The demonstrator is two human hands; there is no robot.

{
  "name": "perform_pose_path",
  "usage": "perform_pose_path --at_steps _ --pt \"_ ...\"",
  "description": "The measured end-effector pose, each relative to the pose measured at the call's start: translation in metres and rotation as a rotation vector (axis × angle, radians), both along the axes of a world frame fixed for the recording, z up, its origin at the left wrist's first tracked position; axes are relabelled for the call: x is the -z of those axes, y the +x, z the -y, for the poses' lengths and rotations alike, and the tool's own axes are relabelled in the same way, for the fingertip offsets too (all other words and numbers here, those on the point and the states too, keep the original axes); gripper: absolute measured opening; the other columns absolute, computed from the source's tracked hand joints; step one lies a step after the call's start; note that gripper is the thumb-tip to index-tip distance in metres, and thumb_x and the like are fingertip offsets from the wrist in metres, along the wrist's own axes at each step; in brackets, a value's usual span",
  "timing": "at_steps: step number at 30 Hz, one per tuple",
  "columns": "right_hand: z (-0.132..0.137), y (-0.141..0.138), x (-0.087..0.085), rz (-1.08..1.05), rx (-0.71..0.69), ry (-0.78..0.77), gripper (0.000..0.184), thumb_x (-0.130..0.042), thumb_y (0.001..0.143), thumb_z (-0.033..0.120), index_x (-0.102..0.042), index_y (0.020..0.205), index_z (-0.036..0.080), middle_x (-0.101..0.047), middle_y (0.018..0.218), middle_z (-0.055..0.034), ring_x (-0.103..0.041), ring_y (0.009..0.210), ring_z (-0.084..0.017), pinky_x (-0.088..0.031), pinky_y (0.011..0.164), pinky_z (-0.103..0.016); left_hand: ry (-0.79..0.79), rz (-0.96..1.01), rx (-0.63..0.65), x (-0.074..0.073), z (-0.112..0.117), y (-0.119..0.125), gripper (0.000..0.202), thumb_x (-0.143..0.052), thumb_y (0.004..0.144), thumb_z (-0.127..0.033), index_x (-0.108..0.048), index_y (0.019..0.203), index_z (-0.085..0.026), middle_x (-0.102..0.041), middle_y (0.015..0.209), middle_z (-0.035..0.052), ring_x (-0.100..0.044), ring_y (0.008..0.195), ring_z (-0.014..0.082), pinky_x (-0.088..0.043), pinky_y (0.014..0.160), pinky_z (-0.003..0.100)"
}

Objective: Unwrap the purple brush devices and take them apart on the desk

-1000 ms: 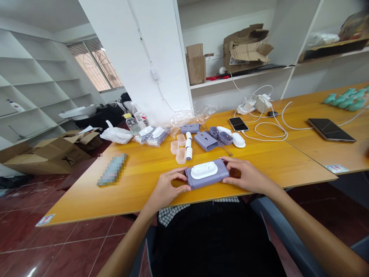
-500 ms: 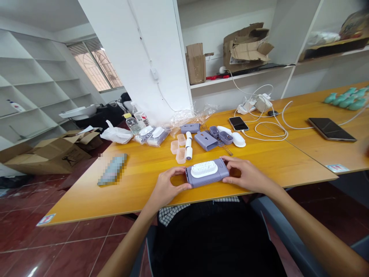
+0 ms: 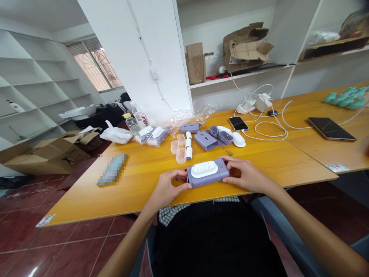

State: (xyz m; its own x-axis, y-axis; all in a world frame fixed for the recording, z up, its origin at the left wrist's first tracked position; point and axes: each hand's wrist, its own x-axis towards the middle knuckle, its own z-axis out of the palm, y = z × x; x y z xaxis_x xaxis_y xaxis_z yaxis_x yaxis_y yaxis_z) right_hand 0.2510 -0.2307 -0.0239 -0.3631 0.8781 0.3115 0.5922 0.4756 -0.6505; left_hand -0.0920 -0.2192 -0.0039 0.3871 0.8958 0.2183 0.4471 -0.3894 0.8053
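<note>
A lavender plastic case (image 3: 208,177) with a white bristle brush (image 3: 204,169) set in its top lies near the front edge of the orange table (image 3: 135,181). My left hand (image 3: 166,188) grips its left end, thumb and fingers closed round it. My right hand (image 3: 246,175) holds its right end the same way. Beyond it lie more lavender parts (image 3: 205,140), small clear cups (image 3: 180,155), white rollers (image 3: 188,148) and white oval brush heads (image 3: 238,140).
Two phones (image 3: 238,123) (image 3: 330,129), white cables and a power strip (image 3: 253,105) lie to the right. Teal bottles (image 3: 346,99) stand far right. Plastic bags and a bottle (image 3: 132,123) sit at the table's back left. Cardboard boxes (image 3: 54,148) rest on the floor.
My left hand's fingers have closed a little tighter round the case's left end. The case has shifted slightly. Otherwise nothing has moved.
</note>
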Motion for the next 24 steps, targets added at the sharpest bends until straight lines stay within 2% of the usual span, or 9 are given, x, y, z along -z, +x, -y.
perform_pose_path --at_steps 3,6,10,12,15,18,20,24 --pt "0.0 0.0 0.0 0.007 0.0 0.007 0.032 -0.078 0.09 0.048 -0.058 0.078 0.026 -0.062 0.157 -0.0156 -0.059 0.145 -0.038 -0.053 0.111 -0.056 -0.019 0.031 -0.036 0.006 0.002 0.007 0.039 -0.089 0.082 -0.048 -0.079 0.106 -0.018 -0.084 0.103 0.0085 -0.079 0.095 0.0265 -0.065 0.091 0.042" --pt "0.0 0.0 -0.001 0.012 0.004 0.013 0.033 -0.076 0.092 0.049 -0.057 0.078 0.026 -0.063 0.156 -0.0173 -0.057 0.147 -0.037 -0.052 0.112 -0.055 -0.066 0.057 -0.063 0.005 0.005 0.01 0.043 -0.087 0.083 -0.047 -0.079 0.113 -0.018 -0.084 0.108 0.0096 -0.08 0.098 0.0282 -0.066 0.096 0.045" --pt "0.0 0.0 -0.001 0.006 0.015 0.021 0.034 -0.077 0.091 0.05 -0.056 0.077 0.027 -0.064 0.155 -0.0172 -0.057 0.148 -0.037 -0.052 0.112 -0.053 -0.151 0.042 0.106 -0.007 0.007 0.005 0.033 -0.076 0.091 -0.035 -0.079 0.12 -0.02 -0.081 0.125 0.0093 -0.077 0.117 0.0289 -0.06 0.11 0.047" --pt "0.0 0.0 -0.001 0.001 0.018 0.024 0.034 -0.077 0.091 0.05 -0.056 0.076 0.027 -0.065 0.154 -0.0163 -0.057 0.148 -0.038 -0.053 0.11 -0.052 -0.207 0.064 0.144 -0.01 0.004 0.002 0.03 -0.074 0.091 -0.032 -0.079 0.117 -0.019 -0.081 0.125 0.0093 -0.077 0.118 0.0286 -0.06 0.11 0.046" --pt "0.0 0.0 -0.001 0.001 0.026 0.018 0.034 -0.078 0.09 0.05 -0.057 0.076 0.027 -0.065 0.154 -0.0164 -0.057 0.148 -0.038 -0.054 0.109 -0.052 -0.23 0.115 0.046 -0.007 -0.005 0.004 0.027 -0.078 0.084 -0.031 -0.077 0.107 -0.018 -0.083 0.11 0.0091 -0.081 0.103 0.0265 -0.065 0.098 0.043" --pt "0.0 -0.001 -0.001 0.006 0.035 0.011 0.034 -0.078 0.09 0.05 -0.057 0.077 0.027 -0.064 0.154 -0.0181 -0.057 0.147 -0.039 -0.054 0.109 -0.054 -0.201 0.155 -0.046 -0.002 -0.014 0.011 0.029 -0.084 0.074 -0.029 -0.07 0.098 -0.019 -0.081 0.093 0.0046 -0.08 0.087 0.0219 -0.066 0.083 0.035" --pt "0.0 -0.001 -0.002 0.005 0.033 0.011 0.034 -0.077 0.091 0.05 -0.056 0.077 0.027 -0.063 0.155 -0.0191 -0.058 0.147 -0.039 -0.054 0.109 -0.056 -0.188 0.162 -0.052 -0.001 -0.017 0.017 0.03 -0.084 0.071 -0.027 -0.066 0.093 -0.02 -0.078 0.085 0.0015 -0.077 0.08 0.0191 -0.064 0.076 0.032" --pt "0.001 -0.001 -0.003 -0.016 0.018 0.016 0.032 -0.077 0.091 0.047 -0.057 0.076 0.027 -0.065 0.153 -0.0186 -0.057 0.147 -0.039 -0.054 0.109 -0.058 -0.133 0.081 -0.062 -0.001 -0.018 0.022 0.016 -0.078 0.075 -0.026 -0.065 0.08 -0.019 -0.073 0.074 -0.001 -0.069 0.067 0.0155 -0.057 0.066 0.027"
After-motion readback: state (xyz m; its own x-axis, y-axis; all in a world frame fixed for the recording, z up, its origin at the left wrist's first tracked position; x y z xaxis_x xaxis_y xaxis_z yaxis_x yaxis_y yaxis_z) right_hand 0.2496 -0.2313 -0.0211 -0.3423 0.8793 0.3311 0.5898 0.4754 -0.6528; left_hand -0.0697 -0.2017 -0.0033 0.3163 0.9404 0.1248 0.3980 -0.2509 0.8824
